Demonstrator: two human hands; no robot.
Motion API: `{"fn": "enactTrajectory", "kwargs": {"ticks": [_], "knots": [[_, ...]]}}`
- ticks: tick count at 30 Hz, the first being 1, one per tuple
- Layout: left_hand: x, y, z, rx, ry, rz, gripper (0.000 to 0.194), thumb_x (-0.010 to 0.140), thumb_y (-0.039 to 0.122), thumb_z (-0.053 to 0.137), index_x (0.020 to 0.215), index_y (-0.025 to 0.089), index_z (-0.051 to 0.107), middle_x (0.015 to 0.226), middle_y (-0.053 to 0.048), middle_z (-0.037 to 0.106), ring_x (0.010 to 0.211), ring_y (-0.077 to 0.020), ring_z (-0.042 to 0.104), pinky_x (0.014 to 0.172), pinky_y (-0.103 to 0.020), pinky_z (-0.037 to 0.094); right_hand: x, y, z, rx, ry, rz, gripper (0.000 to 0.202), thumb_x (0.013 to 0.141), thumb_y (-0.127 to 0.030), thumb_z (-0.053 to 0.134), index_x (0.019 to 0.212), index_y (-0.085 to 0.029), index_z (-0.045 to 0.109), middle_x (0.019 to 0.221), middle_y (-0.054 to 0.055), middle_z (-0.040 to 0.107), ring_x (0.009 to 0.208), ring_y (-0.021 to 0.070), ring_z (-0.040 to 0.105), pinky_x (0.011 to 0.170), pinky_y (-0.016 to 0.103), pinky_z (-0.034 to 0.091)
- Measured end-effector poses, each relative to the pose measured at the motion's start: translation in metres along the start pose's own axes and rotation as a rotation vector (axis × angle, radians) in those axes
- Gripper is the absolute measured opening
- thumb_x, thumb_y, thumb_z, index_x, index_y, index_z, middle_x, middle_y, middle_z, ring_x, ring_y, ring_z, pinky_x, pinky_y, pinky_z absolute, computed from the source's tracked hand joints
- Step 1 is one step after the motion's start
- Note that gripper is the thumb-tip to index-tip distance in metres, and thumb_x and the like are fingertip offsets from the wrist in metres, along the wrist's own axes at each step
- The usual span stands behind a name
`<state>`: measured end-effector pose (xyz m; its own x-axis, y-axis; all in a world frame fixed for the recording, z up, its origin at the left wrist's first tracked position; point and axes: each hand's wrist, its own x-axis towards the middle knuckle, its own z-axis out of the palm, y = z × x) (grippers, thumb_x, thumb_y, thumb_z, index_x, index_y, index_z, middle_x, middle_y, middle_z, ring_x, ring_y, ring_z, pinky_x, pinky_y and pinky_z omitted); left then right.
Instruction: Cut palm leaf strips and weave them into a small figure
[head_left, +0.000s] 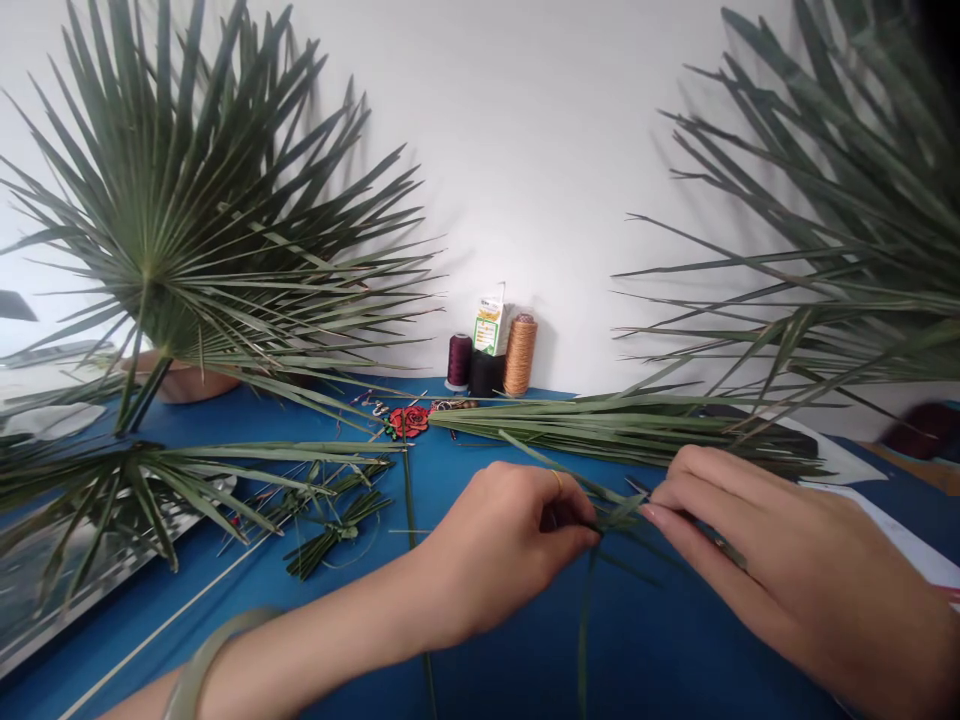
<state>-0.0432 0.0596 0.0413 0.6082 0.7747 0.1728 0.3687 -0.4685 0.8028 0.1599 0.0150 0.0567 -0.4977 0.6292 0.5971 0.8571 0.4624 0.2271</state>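
No wording can be read with certainty. Printed marking is noted on the white carton (492,320), at the back of the counter (510,680) between the dark purple spool (459,360) and the orange spool (520,355). Its face bears a green-bordered label (487,336), yellow-orange print above it and dark characters near the top, all too small and blurred to decipher.

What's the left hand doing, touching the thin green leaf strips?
Touching: the head view shows the left hand pinching the strips between thumb and finger.
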Motion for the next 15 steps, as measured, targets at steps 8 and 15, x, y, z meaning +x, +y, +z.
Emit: {"fn": "enactTrajectory", "kwargs": {"ticks": [8,15], "knots": [[0.0004,0.0013,-0.0004,0.119,0.078,0.065,0.014,0.078,0.028,0.058,0.083,0.018,0.067,0.076,0.000,0.068,0.068,-0.0118,0.057,0.061,-0.021,0.038,0.0000,0.0071,0.0012,0.442,-0.233,0.333,0.032,0.090,-0.040,0.043,0.065,-0.024,0.053,0.061,-0.003,0.057,0.056,0.0131,0.056,0.047,0.022,0.043],[0.0009,0.0023,0.0015,-0.021,0.195,0.070,0.007,0.077,0.021,0.061,0.080,0.018,0.066,0.072,0.001,0.067,0.067,-0.0108,0.058,0.062,-0.019,0.039,0.0039,0.0023,0.0031,0.666,-0.377,0.672,0.040,0.083,-0.054,0.042,0.062,-0.023,0.053,0.054,-0.003,0.050,0.051,0.0137,0.049,0.045,0.022,0.040]]}}
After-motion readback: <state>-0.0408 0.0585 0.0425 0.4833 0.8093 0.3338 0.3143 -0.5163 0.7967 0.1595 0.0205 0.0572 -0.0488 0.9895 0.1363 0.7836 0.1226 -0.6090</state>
